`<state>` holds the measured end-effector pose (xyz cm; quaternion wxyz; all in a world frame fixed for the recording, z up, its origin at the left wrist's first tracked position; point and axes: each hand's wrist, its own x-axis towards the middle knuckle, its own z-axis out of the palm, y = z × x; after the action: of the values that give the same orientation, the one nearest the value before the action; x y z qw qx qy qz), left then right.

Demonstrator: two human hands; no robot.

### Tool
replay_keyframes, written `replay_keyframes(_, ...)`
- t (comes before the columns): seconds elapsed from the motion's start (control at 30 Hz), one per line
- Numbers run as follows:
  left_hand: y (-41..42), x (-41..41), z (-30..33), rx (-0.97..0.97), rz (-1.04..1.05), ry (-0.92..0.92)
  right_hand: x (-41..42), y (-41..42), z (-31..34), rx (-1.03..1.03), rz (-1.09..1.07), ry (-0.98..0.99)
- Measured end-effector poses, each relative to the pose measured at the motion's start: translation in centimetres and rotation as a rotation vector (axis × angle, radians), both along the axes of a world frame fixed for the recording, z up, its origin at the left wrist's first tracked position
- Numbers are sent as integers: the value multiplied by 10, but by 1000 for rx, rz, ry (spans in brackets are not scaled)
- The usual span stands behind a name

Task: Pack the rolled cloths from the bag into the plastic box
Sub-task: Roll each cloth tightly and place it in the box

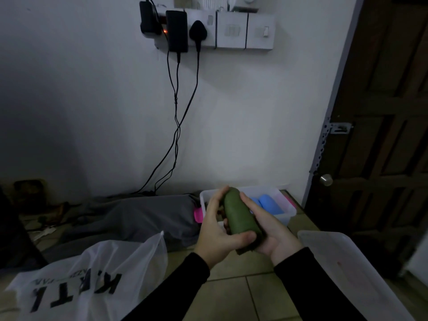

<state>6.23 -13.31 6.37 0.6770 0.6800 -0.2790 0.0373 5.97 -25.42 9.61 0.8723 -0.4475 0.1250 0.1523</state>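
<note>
Head view: green rolled cloth [239, 215] gripped between left hand [217, 230] and right hand [269, 230], fingers curled round it, above plastic box [288, 213]; blue rolls [269, 203] already packed; bag [92, 274] contents hidden, remainder unknown

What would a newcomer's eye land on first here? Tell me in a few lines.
The green rolled cloth at lower centre, held between the left hand and right hand. Just behind it, the plastic box on the floor already holds blue rolls. Lower left lies the white bag with black lettering.
</note>
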Motion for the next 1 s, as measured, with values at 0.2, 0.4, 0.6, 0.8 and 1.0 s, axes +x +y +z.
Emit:
replay_keyframes(0.2,0,18,-2,40,-140,242,4,-8,-9,-145,-198,-56)
replay_keyframes(0.4,-15,24,9,94,-177,470,9,-10,-19,-435,-396,-240)
replay_keyframes(0.6,-20,39,10,283,-158,462,20,-38,-26,-443,-267,-223)
replay_keyframes(0.8,-43,70,2,405,75,411,62,-98,-41,-1066,-278,-430)
replay_keyframes(1.0,-55,126,1,870,386,339,111,-148,-65,-1712,-184,-338)
